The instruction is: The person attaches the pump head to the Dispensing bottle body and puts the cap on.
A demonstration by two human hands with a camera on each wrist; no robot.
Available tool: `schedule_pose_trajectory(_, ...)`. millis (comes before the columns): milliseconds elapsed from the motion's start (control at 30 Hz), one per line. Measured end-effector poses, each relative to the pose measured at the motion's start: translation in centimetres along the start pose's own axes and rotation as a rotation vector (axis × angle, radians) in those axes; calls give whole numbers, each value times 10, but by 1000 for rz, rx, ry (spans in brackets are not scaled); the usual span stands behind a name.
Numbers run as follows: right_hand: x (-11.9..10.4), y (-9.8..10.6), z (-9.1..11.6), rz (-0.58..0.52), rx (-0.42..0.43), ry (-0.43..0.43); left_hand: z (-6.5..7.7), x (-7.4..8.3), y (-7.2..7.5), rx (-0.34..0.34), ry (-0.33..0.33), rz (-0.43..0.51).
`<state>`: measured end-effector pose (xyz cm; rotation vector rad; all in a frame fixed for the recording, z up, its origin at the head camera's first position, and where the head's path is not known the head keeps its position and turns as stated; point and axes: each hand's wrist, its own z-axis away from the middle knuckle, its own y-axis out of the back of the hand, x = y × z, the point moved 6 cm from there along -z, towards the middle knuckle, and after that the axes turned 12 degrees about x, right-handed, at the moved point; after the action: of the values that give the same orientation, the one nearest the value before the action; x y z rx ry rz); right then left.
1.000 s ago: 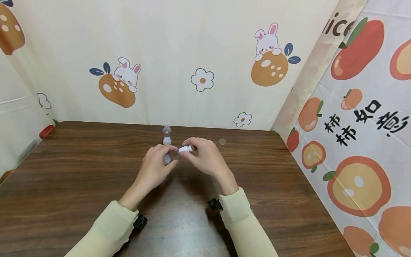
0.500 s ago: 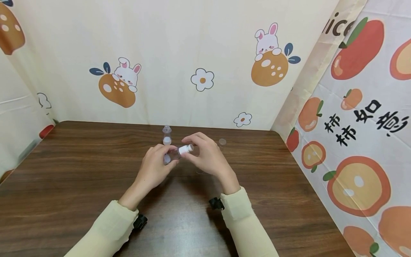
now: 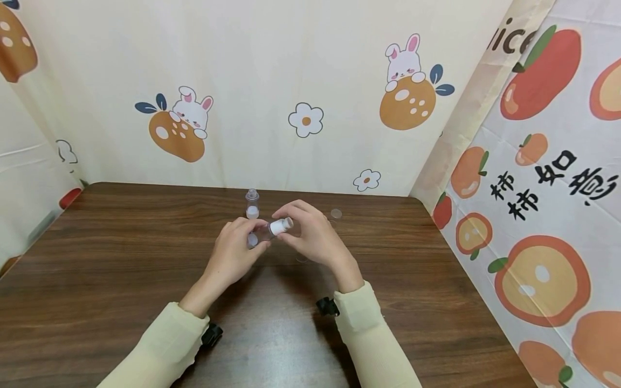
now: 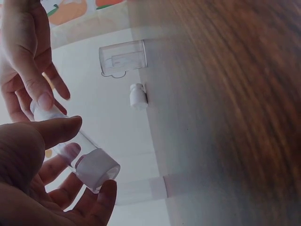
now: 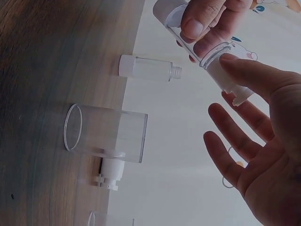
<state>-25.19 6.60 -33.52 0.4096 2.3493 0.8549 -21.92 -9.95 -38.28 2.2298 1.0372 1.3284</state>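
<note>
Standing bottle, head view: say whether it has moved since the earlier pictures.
No: the standing bottle keeps its place near the back edge of the table.

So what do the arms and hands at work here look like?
They're a person's. The left sleeve and right sleeve are plain pale yellow. The left hand and right hand wear no gloves. A small black device sits at the inner side of each sleeve's end. No cables show.

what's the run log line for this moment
left hand: holds clear bottle, tilted | right hand: thumb on white pump top | second bottle: upright, neck bare
</note>
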Motion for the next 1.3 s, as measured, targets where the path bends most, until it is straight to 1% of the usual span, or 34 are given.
schedule_pose_trajectory(200, 0, -1, 0, 39, -5, 14, -1, 0, -1, -3, 2, 5)
schedule_pose_trajectory(500, 2, -2, 0, 68, -18, -8, -1, 0, 0, -4, 0, 7)
schedule_pose_trajectory(800, 4, -4, 1, 60, -18, -58, -1, 0, 0, -8, 6, 11)
schedule_pose_trajectory(1100, 5, -4, 1, 118, -24, -118, -1, -1, -1, -5, 5, 10)
schedule_pose_trajectory(1300, 6, -4, 2, 113, -17, -147, -1, -1, -1, -1, 5, 14)
